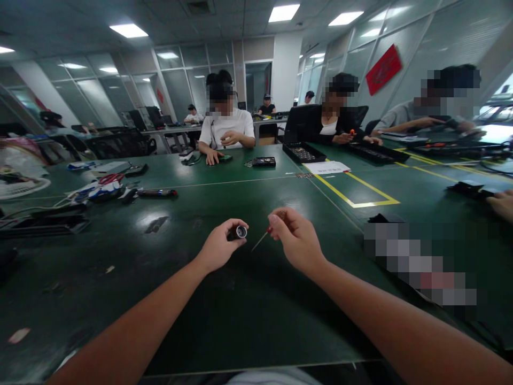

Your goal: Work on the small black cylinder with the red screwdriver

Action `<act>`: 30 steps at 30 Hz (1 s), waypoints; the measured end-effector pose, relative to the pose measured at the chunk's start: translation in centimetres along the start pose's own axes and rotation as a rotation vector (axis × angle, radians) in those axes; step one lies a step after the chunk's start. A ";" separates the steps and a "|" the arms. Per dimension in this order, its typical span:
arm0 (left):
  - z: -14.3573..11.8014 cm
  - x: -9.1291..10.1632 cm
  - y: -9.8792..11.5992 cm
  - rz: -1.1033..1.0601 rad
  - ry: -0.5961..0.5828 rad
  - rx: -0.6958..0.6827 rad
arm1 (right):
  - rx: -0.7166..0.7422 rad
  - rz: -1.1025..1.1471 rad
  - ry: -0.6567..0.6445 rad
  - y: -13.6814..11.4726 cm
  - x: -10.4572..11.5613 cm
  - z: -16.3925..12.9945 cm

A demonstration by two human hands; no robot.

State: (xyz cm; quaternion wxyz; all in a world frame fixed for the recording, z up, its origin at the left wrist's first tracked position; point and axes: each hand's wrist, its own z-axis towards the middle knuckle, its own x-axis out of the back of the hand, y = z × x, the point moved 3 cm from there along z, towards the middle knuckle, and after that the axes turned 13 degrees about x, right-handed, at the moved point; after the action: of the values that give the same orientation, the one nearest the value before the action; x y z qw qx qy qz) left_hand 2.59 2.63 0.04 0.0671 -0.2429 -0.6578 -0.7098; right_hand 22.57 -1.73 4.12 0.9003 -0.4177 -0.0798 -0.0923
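Over the green table (240, 326), my left hand (218, 246) is closed around a short black flashlight (241, 232). Its round silver-rimmed end faces me, and most of the body is hidden by the fingers. To the right, my right hand (298, 238) pinches a thin screwdriver (260, 240) with a bit of red at the fingers. The metal shaft slants down and left, its tip just short of the flashlight and apart from it. The rest of the screwdriver's handle is hidden in the fist.
Red-handled scissors (111, 179), cables and a dark pen-like tool (157, 193) lie at the left. Yellow tape (374, 204) and a white paper (326, 168) are ahead. A black parts tray (303, 153) stands farther back. Several people sit around; one in white (226, 128) faces me.
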 end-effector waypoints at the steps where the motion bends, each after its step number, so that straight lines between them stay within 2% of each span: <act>1: 0.1 0.1 -0.1 0.021 0.022 -0.031 | -0.005 0.038 0.019 0.2 0.0 0.0; 4: 0.3 0.5 -0.5 0.065 0.061 -0.087 | -0.015 0.086 0.054 0.5 -0.1 0.0; 8: 0.4 0.7 -1.1 0.031 0.057 -0.021 | -0.048 0.035 0.020 0.7 -0.5 -0.1; 12: 0.3 0.7 -0.9 0.054 0.062 -0.013 | -0.059 -0.005 -0.005 0.9 -0.8 -0.2; 23: 0.2 0.5 -0.8 0.054 0.071 -0.058 | -0.059 -0.063 0.071 1.6 -0.4 0.0; 26: 0.2 0.6 -0.8 0.065 0.078 -0.078 | -0.026 -0.081 0.003 1.3 -0.4 0.0; 30: 0.3 0.9 -0.9 0.085 0.109 -0.086 | 0.033 -0.070 -0.180 0.4 -0.5 -0.1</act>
State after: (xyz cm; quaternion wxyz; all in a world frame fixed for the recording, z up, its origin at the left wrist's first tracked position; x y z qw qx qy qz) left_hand 1.48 3.23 -0.39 0.1226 -0.2341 -0.6113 -0.7460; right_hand 22.14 -1.55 3.62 0.8925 -0.4065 -0.1764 -0.0844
